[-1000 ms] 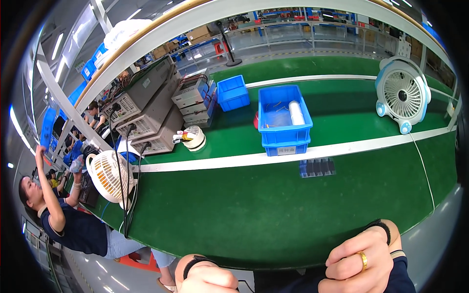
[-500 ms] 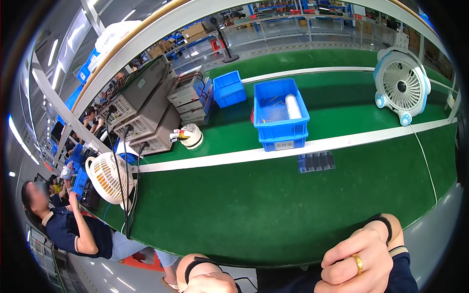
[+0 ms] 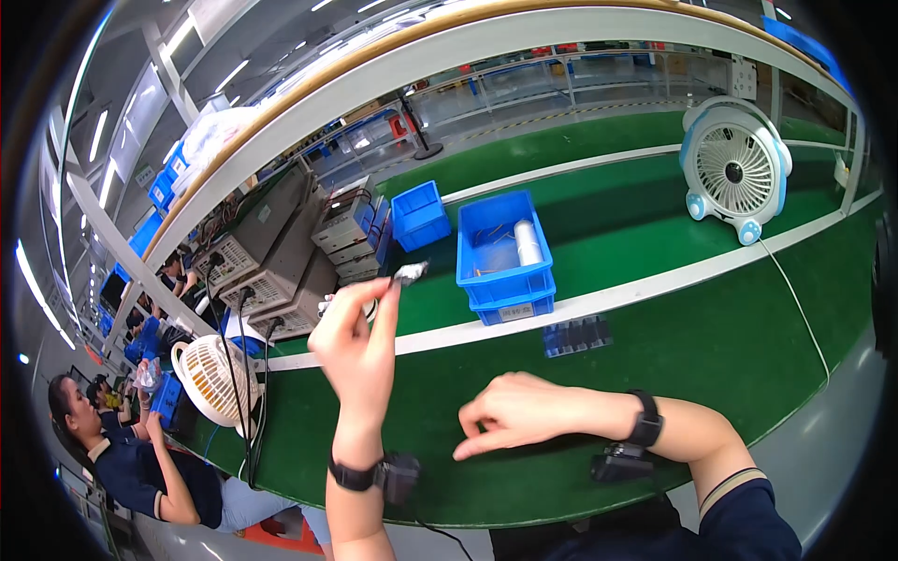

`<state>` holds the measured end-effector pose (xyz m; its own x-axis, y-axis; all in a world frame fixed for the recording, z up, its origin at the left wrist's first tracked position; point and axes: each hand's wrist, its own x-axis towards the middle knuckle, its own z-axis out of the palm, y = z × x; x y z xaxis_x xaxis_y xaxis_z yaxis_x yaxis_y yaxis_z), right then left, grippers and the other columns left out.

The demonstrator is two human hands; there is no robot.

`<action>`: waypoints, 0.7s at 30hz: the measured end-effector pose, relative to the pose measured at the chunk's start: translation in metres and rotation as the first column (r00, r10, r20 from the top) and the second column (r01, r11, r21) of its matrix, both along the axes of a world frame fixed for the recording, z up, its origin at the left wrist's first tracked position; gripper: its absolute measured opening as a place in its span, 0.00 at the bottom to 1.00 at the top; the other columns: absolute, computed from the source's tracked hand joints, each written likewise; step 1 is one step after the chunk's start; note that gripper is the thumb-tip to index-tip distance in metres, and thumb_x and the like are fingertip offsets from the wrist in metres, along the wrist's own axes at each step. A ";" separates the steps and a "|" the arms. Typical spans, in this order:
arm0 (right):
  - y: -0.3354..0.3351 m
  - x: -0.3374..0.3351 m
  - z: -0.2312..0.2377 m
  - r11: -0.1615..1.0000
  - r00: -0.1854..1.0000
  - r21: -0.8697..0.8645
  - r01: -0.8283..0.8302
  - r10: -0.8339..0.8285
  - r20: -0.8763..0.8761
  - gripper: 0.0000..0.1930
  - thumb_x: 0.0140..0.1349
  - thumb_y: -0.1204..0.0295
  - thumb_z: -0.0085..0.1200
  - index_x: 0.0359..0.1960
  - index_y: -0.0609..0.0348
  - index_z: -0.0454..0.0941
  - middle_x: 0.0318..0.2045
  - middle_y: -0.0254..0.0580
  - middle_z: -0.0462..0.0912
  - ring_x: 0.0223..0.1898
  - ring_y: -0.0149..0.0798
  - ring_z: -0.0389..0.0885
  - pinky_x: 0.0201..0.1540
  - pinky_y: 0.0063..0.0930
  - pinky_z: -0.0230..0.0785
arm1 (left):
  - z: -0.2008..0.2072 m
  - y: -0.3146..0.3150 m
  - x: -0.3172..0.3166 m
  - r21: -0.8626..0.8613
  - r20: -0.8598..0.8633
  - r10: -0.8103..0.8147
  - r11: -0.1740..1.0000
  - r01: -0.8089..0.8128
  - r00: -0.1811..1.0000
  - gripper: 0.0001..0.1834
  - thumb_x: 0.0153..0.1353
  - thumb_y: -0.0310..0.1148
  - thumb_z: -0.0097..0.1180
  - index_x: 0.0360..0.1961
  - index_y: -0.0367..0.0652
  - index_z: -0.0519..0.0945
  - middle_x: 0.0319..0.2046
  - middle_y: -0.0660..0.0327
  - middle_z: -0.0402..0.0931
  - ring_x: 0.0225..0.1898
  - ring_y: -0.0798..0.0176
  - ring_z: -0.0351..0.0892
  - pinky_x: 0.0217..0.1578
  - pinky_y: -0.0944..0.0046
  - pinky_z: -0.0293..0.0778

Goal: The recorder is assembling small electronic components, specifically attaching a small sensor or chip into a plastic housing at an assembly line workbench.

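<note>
My left hand (image 3: 360, 341) is raised near the stacked instruments, its thumb and index finger pinching a small, crumpled whitish-grey piece (image 3: 410, 272). That piece is blurred, so its kind cannot be made out. Lower and to the right, my right hand (image 3: 524, 411) hovers above the green table (image 3: 599, 435). Its fingers are loosely bent, the thumb is apart from them, and nothing shows in between. Beyond it lies a dark compartmented tray (image 3: 577, 336). Stacked blue bins (image 3: 505, 285) stand behind, with a white roll (image 3: 528, 243) in the top one.
A white-and-blue fan (image 3: 736, 173) stands at the back right, its cord crossing the table. At left are a smaller white fan (image 3: 217, 379), hanging black cables and stacked grey instruments (image 3: 271, 266). Another blue bin (image 3: 420, 215) is behind. A person (image 3: 154, 467) sits at far left.
Both hands have risen from the lower edge over the table. My left hand has reached up and forward, now pinching the small whitish piece; my right hand has moved left. The view has shifted.
</note>
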<state>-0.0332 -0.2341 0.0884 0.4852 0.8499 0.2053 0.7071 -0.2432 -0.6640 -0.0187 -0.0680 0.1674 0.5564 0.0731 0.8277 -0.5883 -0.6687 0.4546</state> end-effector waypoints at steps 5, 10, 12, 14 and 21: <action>0.028 0.006 -0.059 0.965 0.809 0.037 -0.259 0.238 -0.538 0.21 0.51 0.53 0.58 0.16 0.58 0.74 0.11 0.31 0.70 0.14 0.25 0.67 0.18 0.22 0.56 | -0.023 0.002 0.075 0.105 -0.067 0.024 0.994 -0.016 0.998 0.06 0.50 0.26 0.59 0.28 0.35 0.80 0.23 0.57 0.77 0.20 0.67 0.71 0.22 0.70 0.64; 0.023 0.022 -0.077 0.963 0.583 0.120 -0.240 0.242 -0.776 0.18 0.52 0.54 0.58 0.17 0.55 0.74 0.10 0.26 0.68 0.12 0.19 0.62 0.15 0.15 0.51 | -0.045 -0.024 0.128 0.216 -0.391 -0.020 0.970 0.113 0.920 0.10 0.52 0.31 0.55 0.33 0.38 0.81 0.29 0.49 0.79 0.33 0.53 0.80 0.36 0.63 0.73; 0.024 0.022 -0.077 0.966 0.593 0.111 -0.234 0.232 -0.771 0.17 0.53 0.55 0.58 0.18 0.54 0.74 0.10 0.25 0.67 0.12 0.19 0.61 0.15 0.14 0.50 | -0.050 -0.025 0.135 0.304 -0.300 0.041 0.951 0.055 0.953 0.11 0.51 0.31 0.57 0.34 0.37 0.81 0.28 0.49 0.79 0.29 0.60 0.81 0.32 0.68 0.73; 0.026 0.023 -0.079 0.954 0.579 0.135 -0.268 0.272 -0.769 0.17 0.53 0.55 0.58 0.18 0.55 0.74 0.10 0.25 0.67 0.12 0.19 0.62 0.14 0.14 0.52 | -0.050 -0.028 0.141 0.273 -0.344 0.050 0.961 0.049 0.938 0.12 0.50 0.33 0.58 0.34 0.38 0.81 0.29 0.50 0.79 0.31 0.60 0.81 0.34 0.67 0.73; 0.025 0.024 -0.079 0.956 0.604 0.088 -0.279 0.246 -0.758 0.17 0.54 0.55 0.57 0.20 0.56 0.74 0.12 0.25 0.68 0.14 0.19 0.64 0.16 0.13 0.54 | -0.030 -0.062 0.149 -0.076 -0.641 -0.213 0.974 0.215 0.737 0.31 0.58 0.57 0.45 0.52 0.43 0.72 0.44 0.54 0.75 0.38 0.67 0.74 0.41 0.67 0.69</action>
<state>-0.0093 -0.2092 0.0092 0.2091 0.9647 -0.1601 -0.0013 -0.1635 -0.9865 0.1307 -0.1303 0.1377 0.9561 -0.1144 0.2698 -0.2862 -0.5628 0.7755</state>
